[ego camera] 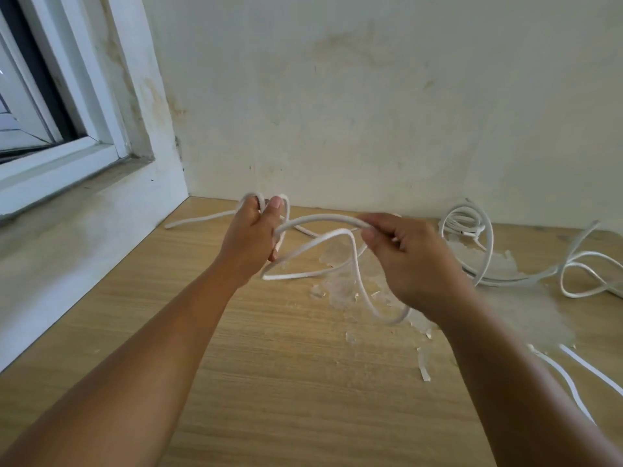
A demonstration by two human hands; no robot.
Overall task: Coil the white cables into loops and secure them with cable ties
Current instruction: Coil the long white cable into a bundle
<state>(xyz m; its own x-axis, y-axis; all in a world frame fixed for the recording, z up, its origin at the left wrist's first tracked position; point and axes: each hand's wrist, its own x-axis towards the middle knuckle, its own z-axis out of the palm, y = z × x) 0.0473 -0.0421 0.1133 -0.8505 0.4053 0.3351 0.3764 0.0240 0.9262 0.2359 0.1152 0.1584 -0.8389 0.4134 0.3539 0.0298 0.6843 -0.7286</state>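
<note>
My left hand (pixel 251 235) grips a small bunch of loops of a white cable (pixel 320 219) above the wooden table. My right hand (pixel 409 261) pinches the same cable a short way along, so an arc of it spans between the two hands. More of this cable hangs in a loose loop below my hands, and one end trails left along the table towards the wall. A coiled white cable (pixel 467 219) lies at the back right. Another loose white cable (pixel 586 264) sprawls at the right edge.
The wooden table (pixel 286 365) meets a stained wall at the back and a white window sill (pixel 84 210) on the left. Flakes of peeled white paint (pixel 340 284) lie under my hands. Two white strips (pixel 573 382) lie at the near right.
</note>
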